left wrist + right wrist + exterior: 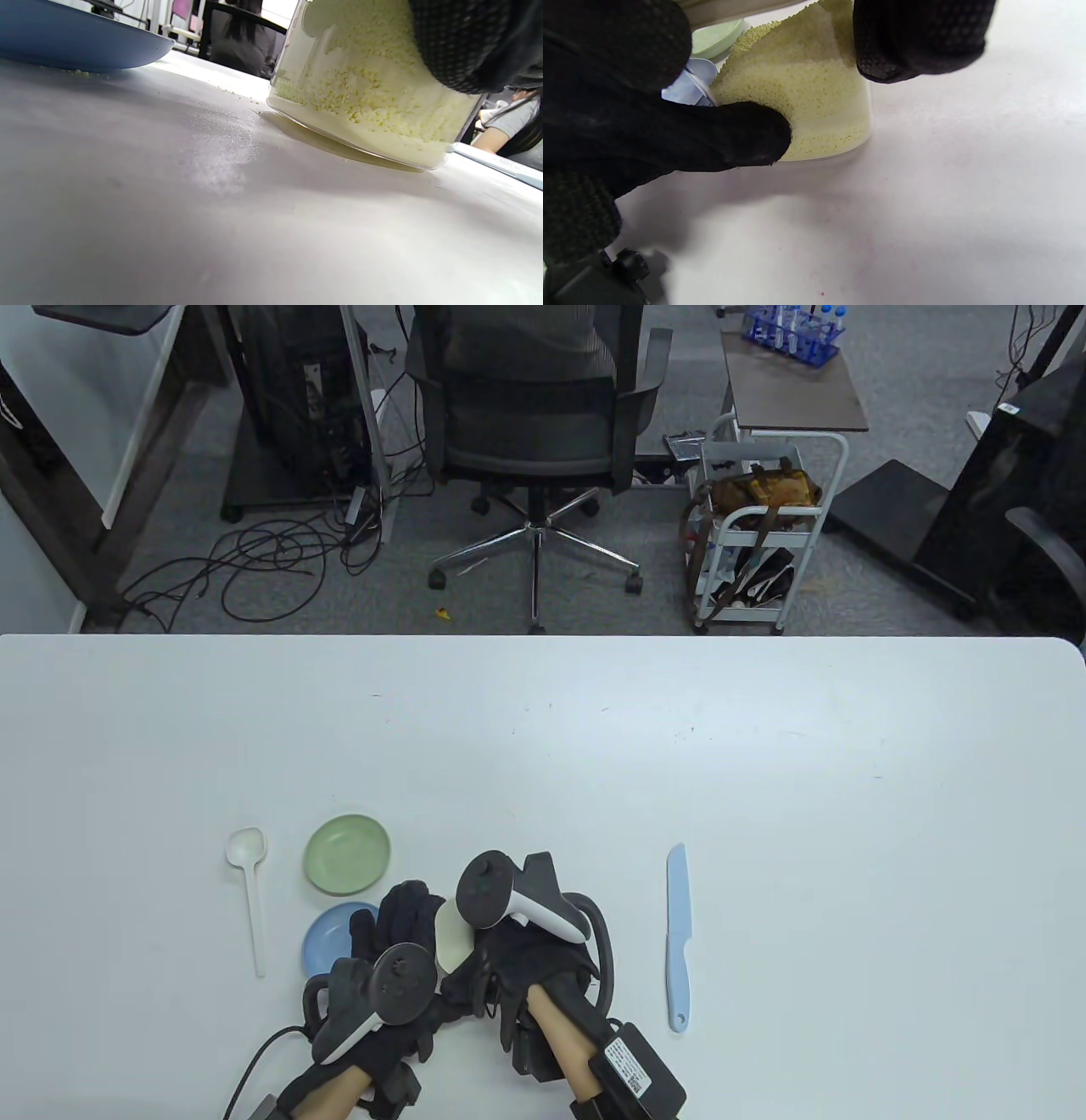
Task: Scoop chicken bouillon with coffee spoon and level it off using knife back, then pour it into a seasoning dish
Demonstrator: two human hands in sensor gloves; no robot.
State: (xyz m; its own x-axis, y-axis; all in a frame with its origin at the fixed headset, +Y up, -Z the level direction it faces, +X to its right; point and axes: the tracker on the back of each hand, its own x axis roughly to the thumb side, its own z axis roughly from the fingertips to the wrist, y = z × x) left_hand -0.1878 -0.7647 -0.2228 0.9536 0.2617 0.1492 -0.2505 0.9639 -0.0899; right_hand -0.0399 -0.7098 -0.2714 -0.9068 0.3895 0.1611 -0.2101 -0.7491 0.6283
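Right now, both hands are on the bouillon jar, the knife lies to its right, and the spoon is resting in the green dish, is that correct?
Not quite: the spoon lies on the table, left of the green dish and apart from it, as the table view shows. The rest holds: the left hand and right hand are on the bouillon jar, and the knife lies to its right.

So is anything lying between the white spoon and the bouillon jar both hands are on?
Yes: the blue dish and green dish sit between the spoon and the jar.
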